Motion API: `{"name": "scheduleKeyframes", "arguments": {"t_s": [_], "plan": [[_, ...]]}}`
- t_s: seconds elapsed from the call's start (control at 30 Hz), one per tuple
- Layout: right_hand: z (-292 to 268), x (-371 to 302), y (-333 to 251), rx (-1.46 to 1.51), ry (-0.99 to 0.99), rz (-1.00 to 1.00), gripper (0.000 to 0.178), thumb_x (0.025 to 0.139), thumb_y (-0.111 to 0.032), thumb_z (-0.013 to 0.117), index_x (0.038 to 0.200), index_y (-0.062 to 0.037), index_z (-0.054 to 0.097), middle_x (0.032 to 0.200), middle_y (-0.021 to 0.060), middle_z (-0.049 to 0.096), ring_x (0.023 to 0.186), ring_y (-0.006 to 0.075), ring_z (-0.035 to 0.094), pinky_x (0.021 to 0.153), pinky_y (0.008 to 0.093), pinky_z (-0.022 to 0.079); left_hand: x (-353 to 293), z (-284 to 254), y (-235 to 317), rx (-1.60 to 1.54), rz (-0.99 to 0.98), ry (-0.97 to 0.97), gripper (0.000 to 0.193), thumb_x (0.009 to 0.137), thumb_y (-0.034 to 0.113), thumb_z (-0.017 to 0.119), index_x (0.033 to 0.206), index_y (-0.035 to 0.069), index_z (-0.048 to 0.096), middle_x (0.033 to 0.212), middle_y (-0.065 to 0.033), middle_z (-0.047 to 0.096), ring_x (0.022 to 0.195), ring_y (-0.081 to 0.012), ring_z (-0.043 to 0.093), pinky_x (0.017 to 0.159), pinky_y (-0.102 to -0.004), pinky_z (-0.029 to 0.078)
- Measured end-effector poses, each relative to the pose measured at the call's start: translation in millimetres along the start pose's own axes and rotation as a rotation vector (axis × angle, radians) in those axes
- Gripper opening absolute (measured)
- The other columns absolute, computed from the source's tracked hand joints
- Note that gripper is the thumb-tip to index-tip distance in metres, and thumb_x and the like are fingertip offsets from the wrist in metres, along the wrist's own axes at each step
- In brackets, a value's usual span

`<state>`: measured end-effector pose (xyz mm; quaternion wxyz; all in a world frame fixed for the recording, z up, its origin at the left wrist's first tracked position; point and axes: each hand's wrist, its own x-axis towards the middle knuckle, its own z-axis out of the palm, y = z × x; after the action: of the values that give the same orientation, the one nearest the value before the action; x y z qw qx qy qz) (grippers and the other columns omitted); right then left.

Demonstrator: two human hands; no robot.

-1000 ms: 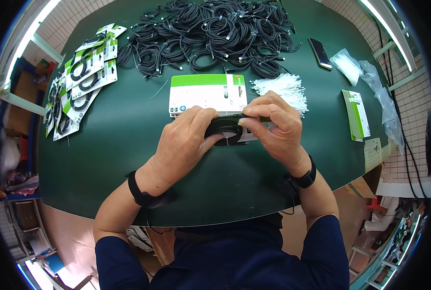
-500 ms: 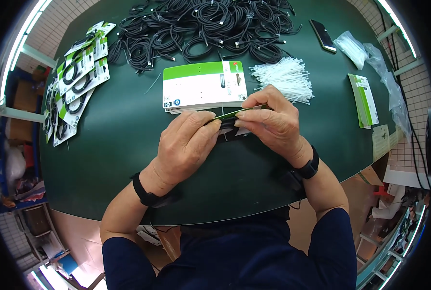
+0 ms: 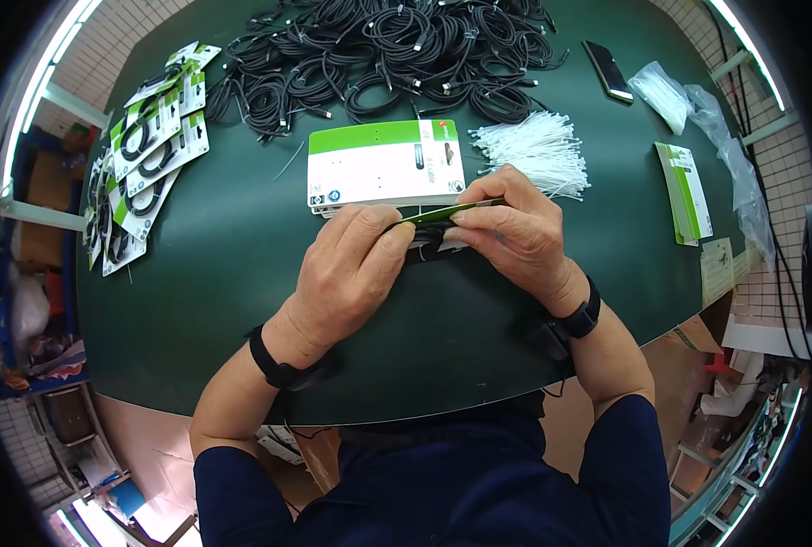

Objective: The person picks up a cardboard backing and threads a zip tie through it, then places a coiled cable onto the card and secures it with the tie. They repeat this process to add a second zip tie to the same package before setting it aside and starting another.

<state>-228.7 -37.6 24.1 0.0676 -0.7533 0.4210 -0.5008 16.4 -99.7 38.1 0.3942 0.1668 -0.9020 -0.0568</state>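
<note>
- A smooth, dark green table.
- A tangled heap of ring-shaped black cables.
- A stack of flat white-and-green cards.
- The left hand and right hand each pinch one end of a thin card, nearly edge-on, just this side of the stack.
- A black coil below it, partly hidden.

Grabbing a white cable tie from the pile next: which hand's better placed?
Right hand, likely: it's nearest the white cable ties; the left hand is farther off, at the left end of the packaging card. Both hold that card, so the right must let go first.
</note>
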Motion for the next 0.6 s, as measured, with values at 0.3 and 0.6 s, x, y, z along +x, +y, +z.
{"name": "scheduleKeyframes", "arguments": {"t_s": [0.3,0.6], "plan": [[1.5,-0.8,-2.7,-0.04,0.003,-0.002,0.033,0.071,0.001,0.093,0.1,-0.0054,0.079,0.098,0.0096,0.071,0.084,0.0204,0.067,0.067,0.0299,0.055,-3.5,3.3,2.8,0.028,0.015,-0.002,0.033,0.075,-0.006,0.084,0.106,0.0,0.071,0.104,-0.0132,0.071,0.088,-0.03,0.074,0.074,-0.0381,0.061],[5.3,1.6,-1.3,-0.068,0.043,-0.014,0.033,0.071,0.0,0.094,0.099,-0.0044,0.078,0.097,0.0089,0.071,0.084,0.0201,0.066,0.068,0.0304,0.056,1.6,5.4,0.2,0.094,0.016,-0.013,0.027,0.077,-0.006,0.082,0.1,0.0,0.069,0.103,-0.0141,0.072,0.089,-0.0306,0.074,0.075,-0.0386,0.062]]}}
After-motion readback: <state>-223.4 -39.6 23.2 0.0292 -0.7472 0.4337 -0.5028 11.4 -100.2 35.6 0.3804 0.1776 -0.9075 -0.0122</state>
